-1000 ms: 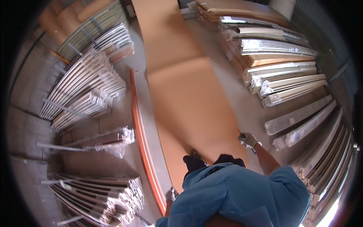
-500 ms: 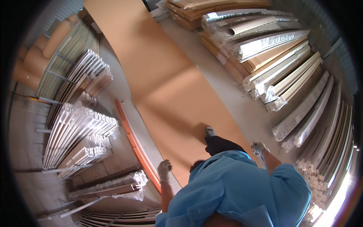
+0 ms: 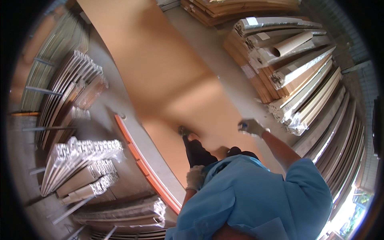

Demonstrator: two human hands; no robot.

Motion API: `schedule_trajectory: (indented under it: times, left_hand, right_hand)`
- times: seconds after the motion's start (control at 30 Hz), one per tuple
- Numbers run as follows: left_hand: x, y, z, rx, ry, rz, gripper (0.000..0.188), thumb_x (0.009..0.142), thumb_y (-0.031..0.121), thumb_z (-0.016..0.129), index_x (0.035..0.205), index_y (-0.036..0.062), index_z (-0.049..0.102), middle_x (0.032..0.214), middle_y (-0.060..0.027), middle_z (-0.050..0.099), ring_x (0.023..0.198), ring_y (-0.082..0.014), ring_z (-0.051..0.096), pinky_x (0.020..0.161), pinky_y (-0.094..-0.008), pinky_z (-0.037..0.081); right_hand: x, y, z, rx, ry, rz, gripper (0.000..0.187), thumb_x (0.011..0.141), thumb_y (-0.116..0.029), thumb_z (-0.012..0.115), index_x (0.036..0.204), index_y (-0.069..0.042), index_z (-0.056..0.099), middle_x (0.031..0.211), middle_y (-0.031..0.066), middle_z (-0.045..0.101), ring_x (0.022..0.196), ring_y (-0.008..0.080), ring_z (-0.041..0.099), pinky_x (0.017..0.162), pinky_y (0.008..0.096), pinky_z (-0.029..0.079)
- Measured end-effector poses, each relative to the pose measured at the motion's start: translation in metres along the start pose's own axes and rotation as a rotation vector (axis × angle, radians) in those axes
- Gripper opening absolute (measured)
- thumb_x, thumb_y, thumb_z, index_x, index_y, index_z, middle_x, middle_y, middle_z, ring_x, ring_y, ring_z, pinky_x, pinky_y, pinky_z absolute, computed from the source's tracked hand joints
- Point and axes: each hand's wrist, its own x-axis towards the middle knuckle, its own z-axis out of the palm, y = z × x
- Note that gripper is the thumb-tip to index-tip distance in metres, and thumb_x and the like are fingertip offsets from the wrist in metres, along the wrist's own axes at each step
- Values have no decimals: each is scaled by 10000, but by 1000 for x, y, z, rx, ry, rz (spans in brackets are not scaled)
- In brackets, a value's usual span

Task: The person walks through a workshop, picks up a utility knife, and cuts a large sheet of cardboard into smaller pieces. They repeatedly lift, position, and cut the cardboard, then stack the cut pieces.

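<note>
A long sheet of brown cardboard or board [image 3: 172, 76] runs along the floor under me, and I am walking on it with one foot [image 3: 184, 131] forward. My left hand [image 3: 195, 178], in a pale work glove, hangs close to my dark trouser leg, its fingers blurred and partly hidden. My right hand [image 3: 253, 127], gloved too, is held out over the right edge of the sheet with its fingers curled closed. A small dark blue patch shows at its fingertips, too small to name.
Wrapped bundles of long profiles [image 3: 84, 150] lie on racks at the left, beside an orange rail [image 3: 148, 168] on the floor. On the right are stacked long packages [image 3: 304, 76], a cardboard tube [image 3: 294, 44] and flat brown boards [image 3: 252, 72].
I have stepped forward, with the other foot now in front. My right hand has swung forward and inward; my left hand has moved in toward my body. The view has shifted slightly.
</note>
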Motion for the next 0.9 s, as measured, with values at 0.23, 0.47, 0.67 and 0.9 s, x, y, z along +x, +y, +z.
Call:
schedule_trajectory:
  times: [0.23, 0.47, 0.67, 0.9]
  left_hand:
    - [115, -44, -97, -438, -420, -157, 168, 849, 232, 599, 920, 84, 636, 821, -95, 614, 793, -200, 591, 763, -338, 472]
    - [142, -87, -149, -1335, -876, -684, 130, 887, 142, 579, 940, 32, 622, 862, -11, 608, 778, -107, 565, 701, -253, 473]
    - [213, -255, -61, -1080, -362, -741, 208, 861, 208, 611, 962, 27, 622, 795, -65, 640, 710, -159, 639, 662, -300, 538]
    - [384, -540, 75, -663, 472, -1050, 550, 809, 343, 692, 1259, 76, 522, 1236, -171, 564, 1167, -282, 515, 978, -371, 392]
  right_hand:
    - [62, -67, 35, -13, -463, 395, 392, 755, -361, 692, 1065, -128, 641, 1015, 123, 664, 1000, 300, 608, 852, 396, 471]
    - [119, -73, -55, 881, -1087, 740, 206, 873, -273, 648, 937, -82, 603, 591, -59, 434, 523, 51, 407, 459, 235, 321]
    - [302, 114, -29, 430, -647, 878, 319, 906, -272, 531, 1149, -76, 596, 1076, 73, 628, 675, 102, 567, 489, 239, 438]
    - [563, 322, 34, 336, 170, 832, 295, 884, -370, 605, 1062, -136, 585, 732, -12, 588, 419, 45, 397, 365, 202, 306]
